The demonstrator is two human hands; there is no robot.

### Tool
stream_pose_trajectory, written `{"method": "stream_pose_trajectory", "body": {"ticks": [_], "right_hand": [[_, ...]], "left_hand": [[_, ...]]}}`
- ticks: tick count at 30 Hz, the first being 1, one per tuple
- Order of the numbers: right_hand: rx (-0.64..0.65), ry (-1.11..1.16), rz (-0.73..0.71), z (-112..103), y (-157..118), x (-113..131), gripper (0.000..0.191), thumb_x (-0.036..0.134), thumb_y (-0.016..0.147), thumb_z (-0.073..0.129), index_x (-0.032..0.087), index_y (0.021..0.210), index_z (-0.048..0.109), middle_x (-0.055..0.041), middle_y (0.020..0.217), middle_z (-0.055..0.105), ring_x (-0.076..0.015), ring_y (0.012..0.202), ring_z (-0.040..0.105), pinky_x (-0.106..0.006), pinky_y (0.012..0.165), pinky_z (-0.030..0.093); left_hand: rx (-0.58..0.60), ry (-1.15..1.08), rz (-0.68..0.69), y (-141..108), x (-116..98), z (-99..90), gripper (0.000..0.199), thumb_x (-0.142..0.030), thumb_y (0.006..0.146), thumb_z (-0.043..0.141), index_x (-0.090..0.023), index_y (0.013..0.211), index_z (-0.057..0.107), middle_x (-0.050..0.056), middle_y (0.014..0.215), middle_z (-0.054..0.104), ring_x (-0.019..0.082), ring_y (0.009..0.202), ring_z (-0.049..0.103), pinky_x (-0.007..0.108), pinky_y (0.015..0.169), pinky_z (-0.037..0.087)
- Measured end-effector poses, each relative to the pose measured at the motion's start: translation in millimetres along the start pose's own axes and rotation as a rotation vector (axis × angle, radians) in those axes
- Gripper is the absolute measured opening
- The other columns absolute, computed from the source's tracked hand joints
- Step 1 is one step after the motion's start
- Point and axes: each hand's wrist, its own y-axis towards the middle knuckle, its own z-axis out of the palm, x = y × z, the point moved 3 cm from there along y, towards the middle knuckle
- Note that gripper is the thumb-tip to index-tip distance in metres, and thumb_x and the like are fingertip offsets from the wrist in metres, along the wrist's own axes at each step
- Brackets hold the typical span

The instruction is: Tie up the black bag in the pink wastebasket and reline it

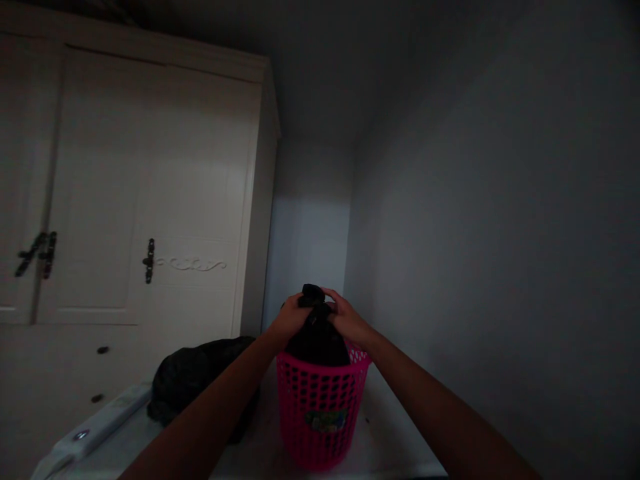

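A black plastic bag [316,340] bulges up out of a pink perforated basket [320,387], which stands upright with a small printed label on its front. My left hand [293,315] grips the gathered top of the bag from the left. From the other side, my right hand [345,319] is closed on the same bunched plastic, its fingers partly hidden behind the folds. Both hands are above the basket's rim. The lower part of the bag is inside the basket, showing dark through the holes.
The basket stands on a pale surface [260,460]. Left of it lies a dark, soft-looking bundle [190,373], partly behind my left forearm. A long white object [100,427] lies along the left edge. A white wardrobe [200,180] stands behind; a plain wall [475,233] rises at right.
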Motion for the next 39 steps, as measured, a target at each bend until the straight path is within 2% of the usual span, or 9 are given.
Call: {"method": "stream_pose_trajectory", "body": {"ticks": [5, 9, 13, 16, 21, 24, 28, 34, 39], "right_hand": [[-0.109, -0.06, 0.025, 5.5, -4.1, 4.4, 0.088, 0.012, 0.07, 0.061, 0.036, 0.152, 0.041, -0.004, 0.118, 0.061, -0.0141, 0.082, 0.065, -0.026, 0.066, 0.053], [-0.127, -0.128, 0.012, 3.8, -2.3, 3.8, 0.091, 0.01, 0.068, 0.055, 0.039, 0.152, 0.039, -0.0051, 0.13, 0.052, -0.0134, 0.084, 0.064, -0.026, 0.066, 0.054], [-0.165, -0.489, -0.085, -3.3, -4.4, 5.6, 0.079, 0.008, 0.068, 0.057, 0.032, 0.142, 0.047, -0.0059, 0.128, 0.049, -0.0161, 0.096, 0.061, -0.034, 0.085, 0.057], [-0.167, -0.741, -0.27, -0.7, -16.5, 18.3, 0.071, 0.008, 0.071, 0.063, 0.028, 0.137, 0.048, -0.0067, 0.129, 0.045, -0.0178, 0.104, 0.059, -0.039, 0.098, 0.054], [-0.16, -1.085, -0.427, 14.7, -42.2, 41.0, 0.033, 0.028, 0.082, 0.072, 0.025, 0.11, 0.054, -0.0047, 0.115, 0.056, -0.022, 0.104, 0.059, -0.039, 0.092, 0.052], [-0.206, -1.253, -0.404, 18.7, -47.7, 48.0, 0.026, 0.04, 0.087, 0.07, 0.024, 0.1, 0.054, -0.0039, 0.104, 0.06, -0.0229, 0.098, 0.06, -0.036, 0.084, 0.049], [-0.31, -1.373, -0.282, 15.7, -47.9, 51.9, 0.02, 0.036, 0.088, 0.067, 0.024, 0.099, 0.056, -0.0033, 0.097, 0.066, -0.0212, 0.085, 0.062, -0.032, 0.071, 0.043], [-0.251, -1.386, -0.121, 11.8, -45.9, 49.5, 0.013, 0.031, 0.095, 0.059, 0.025, 0.086, 0.066, -0.0072, 0.089, 0.074, -0.0232, 0.079, 0.066, -0.033, 0.069, 0.037], [-0.124, -1.466, -0.073, -14.3, -58.7, 47.8, 0.017, 0.026, 0.097, 0.054, 0.024, 0.092, 0.071, -0.0092, 0.096, 0.076, -0.0243, 0.085, 0.067, -0.032, 0.069, 0.037]], "left_hand": [[0.023, 0.127, 0.094, 3.3, 4.8, 1.5, 0.021, -0.031, 0.076, 0.066, -0.016, 0.084, 0.077, 0.008, 0.082, 0.078, 0.025, 0.086, 0.07, 0.031, 0.076, 0.054], [0.009, 0.1, 0.034, 5.4, 10.1, 0.9, 0.022, -0.031, 0.079, 0.064, -0.016, 0.086, 0.078, 0.008, 0.083, 0.078, 0.025, 0.086, 0.07, 0.032, 0.076, 0.055], [-0.077, 0.041, -0.092, 6.8, 11.6, -0.3, 0.012, -0.024, 0.078, 0.067, -0.015, 0.074, 0.074, 0.006, 0.074, 0.074, 0.02, 0.075, 0.067, 0.026, 0.065, 0.05], [-0.125, -0.001, -0.144, 6.1, 9.6, 1.0, 0.015, -0.026, 0.082, 0.067, -0.014, 0.082, 0.075, 0.005, 0.074, 0.073, 0.018, 0.069, 0.066, 0.026, 0.062, 0.048], [-0.179, -0.11, -0.236, 3.6, 8.6, 4.6, 0.023, -0.034, 0.085, 0.069, -0.014, 0.093, 0.073, 0.006, 0.077, 0.074, 0.019, 0.067, 0.067, 0.028, 0.062, 0.051], [-0.168, -0.164, -0.277, 3.0, 7.0, 7.5, 0.02, -0.035, 0.083, 0.071, -0.015, 0.087, 0.071, 0.006, 0.075, 0.073, 0.019, 0.065, 0.067, 0.029, 0.061, 0.052], [-0.142, -0.201, -0.331, 2.2, 2.7, 11.8, 0.016, -0.032, 0.086, 0.065, -0.017, 0.086, 0.067, 0.005, 0.069, 0.071, 0.02, 0.06, 0.067, 0.032, 0.06, 0.054], [-0.13, -0.128, -0.274, 6.8, -2.9, 15.8, 0.02, -0.034, 0.089, 0.062, -0.016, 0.087, 0.068, 0.003, 0.069, 0.069, 0.018, 0.06, 0.065, 0.029, 0.059, 0.051], [-0.208, 0.044, -0.18, 19.8, 5.1, -16.9, 0.019, -0.031, 0.084, 0.065, -0.015, 0.079, 0.072, 0.003, 0.065, 0.068, 0.018, 0.063, 0.064, 0.026, 0.059, 0.046]]}}
